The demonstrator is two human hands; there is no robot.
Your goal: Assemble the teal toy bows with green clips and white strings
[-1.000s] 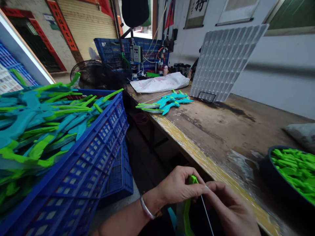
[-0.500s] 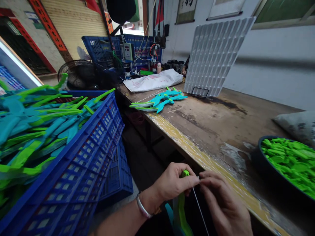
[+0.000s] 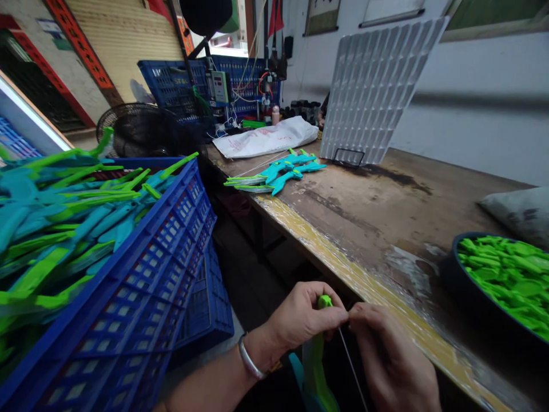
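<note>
My left hand point(image 3: 304, 315) is closed round the upper end of a green and blue plastic toy bow point(image 3: 316, 372), whose bright green tip pokes out above the fingers. A thin white string point(image 3: 352, 366) runs down from between my hands past the bow. Thumb and fingers of my right hand point(image 3: 392, 355) are pinched together at the string's upper end, touching or nearly touching my left thumb tip. The exact spot of the pinch is hidden. Several similar strung bows point(image 3: 285, 170) lie on the table near its left edge.
Left stands a blue crate point(image 3: 141, 269) heaped with blue and green bow parts. A dark tub point(image 3: 454, 280) of small green pieces sits on the table point(image 3: 373, 212) at right. Further back are a white sack point(image 3: 270, 137), an upright ribbed plastic sheet point(image 3: 377, 91) and a fan point(image 3: 132, 129).
Both hands stay together at the bow's tip. My right fingers have closed in slightly against my left thumb, and the view has shifted a little.
</note>
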